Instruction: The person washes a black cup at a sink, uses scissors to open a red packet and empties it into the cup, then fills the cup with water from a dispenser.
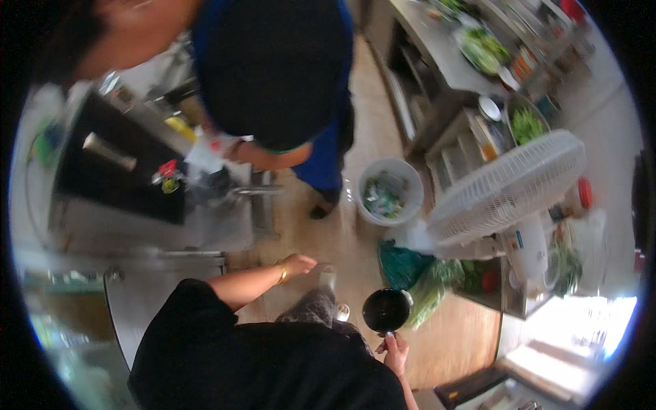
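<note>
A small dark pan (pixel 386 310) hangs low at my right side. Its handle is in the grip of my right hand (pixel 395 353). The inside of the pan looks dark, and what may lie in it is hard to make out. My left hand (pixel 300 265), with a gold-coloured bracelet at the wrist, hangs over the floor in front of me. No object shows in it, but its fingers are blurred together. Just beyond the pan a clear plastic bag of green vegetables (pixel 430 294) stands on the floor beside a dark green bag (pixel 402 264).
Ahead stands another person (pixel 277 66) in dark clothes, facing the left counter (pixel 220 225). On the floor ahead is a white bucket (pixel 389 192) with scraps. A white fan (pixel 507 187) juts out at right, near a metal table (pixel 441 56) with greens.
</note>
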{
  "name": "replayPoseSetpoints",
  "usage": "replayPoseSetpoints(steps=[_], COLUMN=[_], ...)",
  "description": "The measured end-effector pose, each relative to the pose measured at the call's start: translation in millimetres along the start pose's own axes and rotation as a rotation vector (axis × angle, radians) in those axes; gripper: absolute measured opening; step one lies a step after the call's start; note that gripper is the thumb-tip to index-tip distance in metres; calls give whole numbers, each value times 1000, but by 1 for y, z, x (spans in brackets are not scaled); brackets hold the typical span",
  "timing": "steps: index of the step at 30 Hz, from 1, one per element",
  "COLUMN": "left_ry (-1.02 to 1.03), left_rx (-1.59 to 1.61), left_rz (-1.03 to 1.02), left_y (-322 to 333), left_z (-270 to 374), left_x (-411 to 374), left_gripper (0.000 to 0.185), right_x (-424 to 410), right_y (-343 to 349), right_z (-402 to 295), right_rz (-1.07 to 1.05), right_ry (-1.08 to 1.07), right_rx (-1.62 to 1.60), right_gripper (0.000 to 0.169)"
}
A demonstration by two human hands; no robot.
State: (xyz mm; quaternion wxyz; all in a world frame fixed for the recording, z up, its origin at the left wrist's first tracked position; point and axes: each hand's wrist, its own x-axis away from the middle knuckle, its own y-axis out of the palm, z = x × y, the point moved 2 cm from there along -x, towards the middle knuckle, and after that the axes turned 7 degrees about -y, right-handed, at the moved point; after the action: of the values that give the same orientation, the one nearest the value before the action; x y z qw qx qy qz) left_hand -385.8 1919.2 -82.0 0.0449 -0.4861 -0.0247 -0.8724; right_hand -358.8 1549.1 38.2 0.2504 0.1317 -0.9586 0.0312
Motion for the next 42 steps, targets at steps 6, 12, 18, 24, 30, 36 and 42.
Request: replayPoseSetpoints(steps=[6,12,18,24,30,36,42], left_ry=[45,-9,-28,42,-38,-34,38], left_rx=[-187,638,918,876,706,702,464], left_rz=[507,740,814,892,935,898,963], left_y=[-41,18,80,63,24,-53,-135], left_z=[-129,-261,-289,-300,-361,-387,-420], left_x=[208,311,340,358,348,348,350], left_gripper=[31,26,27,32,36,35,32], right_x=[-2,5,24,40,57,70,42], right_y=[-7,14,64,139,224,320,403], right_z=[-13,-30,-54,-62,-58,-61,-42], right_rz=[-193,-330,-518,-619,-627,-594,-507], right_ry=[-46,-127,-194,-206,-236,-149,-149], right_rx=[34,85,172,210,191,180,148], right_gripper=[25,25,25,23,24,23,27])
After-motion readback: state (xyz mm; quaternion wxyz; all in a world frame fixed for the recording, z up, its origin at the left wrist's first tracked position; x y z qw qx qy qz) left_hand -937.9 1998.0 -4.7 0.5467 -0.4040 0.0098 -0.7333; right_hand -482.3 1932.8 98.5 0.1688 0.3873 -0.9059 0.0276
